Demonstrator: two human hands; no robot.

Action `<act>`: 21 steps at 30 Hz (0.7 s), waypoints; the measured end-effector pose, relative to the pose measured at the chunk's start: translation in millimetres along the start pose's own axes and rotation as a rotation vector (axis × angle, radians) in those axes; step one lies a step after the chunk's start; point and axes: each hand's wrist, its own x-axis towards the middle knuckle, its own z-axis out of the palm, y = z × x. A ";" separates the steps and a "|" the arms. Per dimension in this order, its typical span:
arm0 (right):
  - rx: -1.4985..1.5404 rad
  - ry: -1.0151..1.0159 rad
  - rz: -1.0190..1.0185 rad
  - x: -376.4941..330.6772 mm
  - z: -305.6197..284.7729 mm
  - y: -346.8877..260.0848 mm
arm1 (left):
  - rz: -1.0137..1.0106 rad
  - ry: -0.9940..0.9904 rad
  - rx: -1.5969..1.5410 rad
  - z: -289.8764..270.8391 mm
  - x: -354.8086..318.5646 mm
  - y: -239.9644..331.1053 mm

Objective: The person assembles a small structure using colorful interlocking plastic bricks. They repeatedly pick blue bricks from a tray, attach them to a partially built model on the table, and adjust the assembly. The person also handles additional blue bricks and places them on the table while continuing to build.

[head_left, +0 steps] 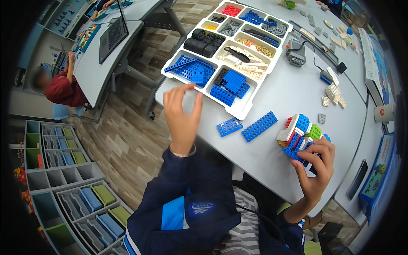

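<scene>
L hand (182,117): fingers spread wide, nr edge of tray (243,111)
R hand (318,175): fingers holding block model (294,143)
Block model: on tabletop (255,159), R of tray
Blue bricks (259,126): 2 loose, nr tray

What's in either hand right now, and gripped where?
The right hand holds the multicoloured brick model by its blue near right side; the open left hand holds nothing visible.

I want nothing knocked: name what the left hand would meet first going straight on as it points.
The left hand would probably meet the near rim of the white tray first, with blue pieces just beyond; its height relative to the rim is unclear from this view.
</scene>
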 end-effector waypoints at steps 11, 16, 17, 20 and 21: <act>0.029 0.011 -0.011 1.5 1.0 -0.3 | -0.076 -0.042 0.159 27.8 42.3 -28.0; -0.021 -0.010 0.044 -13.4 1.7 12.5 | -0.075 0.005 0.086 28.6 38.0 -31.3; 0.002 -0.005 -0.041 -17.0 -0.8 16.8 | -0.104 0.044 0.048 26.1 36.4 -28.5; -0.037 0.147 -0.020 -16.2 -5.6 20.1 | -0.061 0.206 -0.223 12.7 29.1 -3.3; -0.070 0.321 -0.002 -12.5 -2.0 14.7 | 0.012 0.309 -0.404 10.5 24.7 12.1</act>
